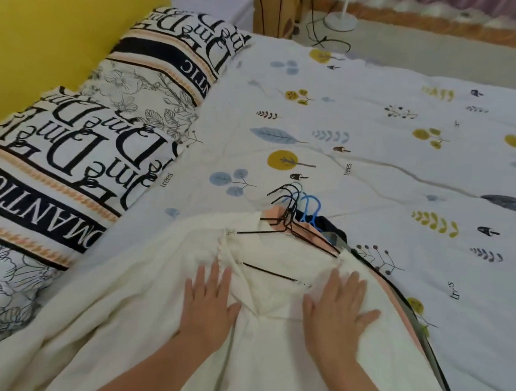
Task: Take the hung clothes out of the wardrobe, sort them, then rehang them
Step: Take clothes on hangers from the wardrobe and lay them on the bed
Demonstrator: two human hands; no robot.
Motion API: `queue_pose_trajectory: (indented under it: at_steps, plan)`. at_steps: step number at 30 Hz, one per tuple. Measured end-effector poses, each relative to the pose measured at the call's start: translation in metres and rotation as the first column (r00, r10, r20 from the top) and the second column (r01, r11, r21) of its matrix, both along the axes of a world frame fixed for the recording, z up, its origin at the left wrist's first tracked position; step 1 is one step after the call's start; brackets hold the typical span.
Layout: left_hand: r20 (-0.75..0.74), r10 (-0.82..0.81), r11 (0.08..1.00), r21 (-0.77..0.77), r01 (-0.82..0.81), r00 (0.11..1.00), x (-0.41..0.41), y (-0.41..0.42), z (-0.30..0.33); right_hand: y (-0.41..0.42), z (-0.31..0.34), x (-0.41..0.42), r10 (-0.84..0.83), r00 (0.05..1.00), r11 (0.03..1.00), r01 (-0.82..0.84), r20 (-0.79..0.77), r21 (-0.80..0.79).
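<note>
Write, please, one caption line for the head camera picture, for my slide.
Both hands, left and right, press flat on a cream garment topping a pile of clothes on hangers on the bed.

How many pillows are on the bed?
2. One black-and-white lettered pillow lies at the far end by the yellow headboard; a second matching pillow lies nearer the camera, left of the cream garment. More may be hidden out of frame.
</note>
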State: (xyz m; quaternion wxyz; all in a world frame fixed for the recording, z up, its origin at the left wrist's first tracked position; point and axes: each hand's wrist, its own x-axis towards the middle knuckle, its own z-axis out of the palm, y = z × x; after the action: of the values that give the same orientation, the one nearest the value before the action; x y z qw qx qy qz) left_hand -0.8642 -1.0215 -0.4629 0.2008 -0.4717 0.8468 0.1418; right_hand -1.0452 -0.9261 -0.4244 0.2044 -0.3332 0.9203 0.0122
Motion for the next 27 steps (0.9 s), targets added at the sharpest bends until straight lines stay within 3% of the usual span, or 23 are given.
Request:
queue_pose_trajectory:
  at_steps: [2, 6, 8, 12, 15, 20, 27]
  plan:
    - [0.005, 0.034, 0.999, -0.003, -0.034, 0.999, -0.007, -0.004, 0.003, 0.004, -0.015, 0.010, 0.081, 0.997, 0.997, -0.081, 0.010, -0.006]
    - [0.089, 0.045, 0.997, 0.057, -0.050, 0.995, -0.011, -0.010, -0.003, -0.002, -0.028, -0.002, 0.133, 0.979, 0.981, -0.152, 0.153, 0.121]
    - [0.115, 0.033, 0.998, 0.047, -0.039, 0.993, -0.013, -0.013, -0.002, -0.006, -0.020, -0.009, 0.143, 0.978, 0.968, -0.171, 0.153, 0.186]
    - [0.161, -0.008, 0.993, 0.120, -0.012, 0.987, -0.015, -0.021, 0.017, -0.008, -0.007, -0.017, 0.194, 0.970, 0.964, -0.217, 0.149, 0.157]
    - [0.142, -0.041, 0.979, 0.202, 0.011, 0.989, -0.015, -0.031, 0.044, -0.011, 0.024, -0.019, 0.216, 0.961, 0.952, -0.247, 0.173, 0.182]
    - [0.045, -0.008, 0.941, 0.339, -0.008, 0.999, -0.005, -0.031, 0.110, -0.004, 0.085, -0.010, 0.242, 0.926, 0.961, -0.269, 0.290, 0.056]
    - [-0.053, -0.017, 0.932, 0.360, 0.035, 0.998, 0.047, -0.003, 0.212, 0.020, 0.179, 0.038, 0.382, 0.861, 0.894, -0.436, 0.335, 0.101]
